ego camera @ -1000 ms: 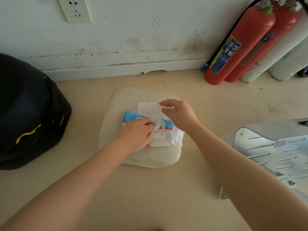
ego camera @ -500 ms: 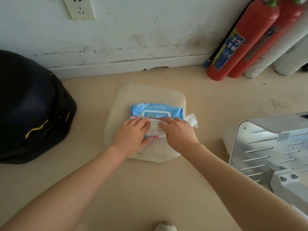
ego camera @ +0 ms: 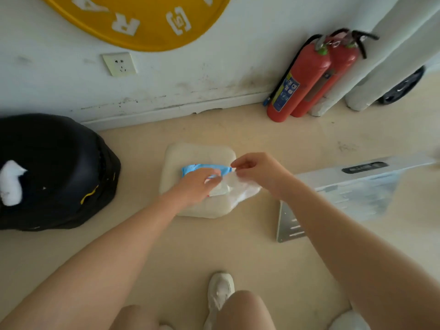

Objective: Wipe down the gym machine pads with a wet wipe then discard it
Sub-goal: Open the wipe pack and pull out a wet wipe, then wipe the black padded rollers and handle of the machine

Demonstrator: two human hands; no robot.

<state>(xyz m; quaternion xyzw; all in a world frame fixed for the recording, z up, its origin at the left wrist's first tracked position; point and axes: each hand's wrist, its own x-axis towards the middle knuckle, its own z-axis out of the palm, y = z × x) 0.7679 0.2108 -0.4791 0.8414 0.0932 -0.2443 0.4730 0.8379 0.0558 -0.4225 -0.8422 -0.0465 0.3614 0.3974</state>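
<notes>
Blue wipe pack lies on the cream pad on the floor, my left hand pressing it down. My right hand pinches a thin white wet wipe above the pack's right end. Black bag sits left, red fire extinguishers by the wall, grey metal machine part right.

Pale beige floor, scuffed white wall with a grimy baseboard. A yellow round sign hangs up top, a socket just under it. Two red fire extinguishers lean in the right corner. A black bag sits left, a metal plate right.
</notes>
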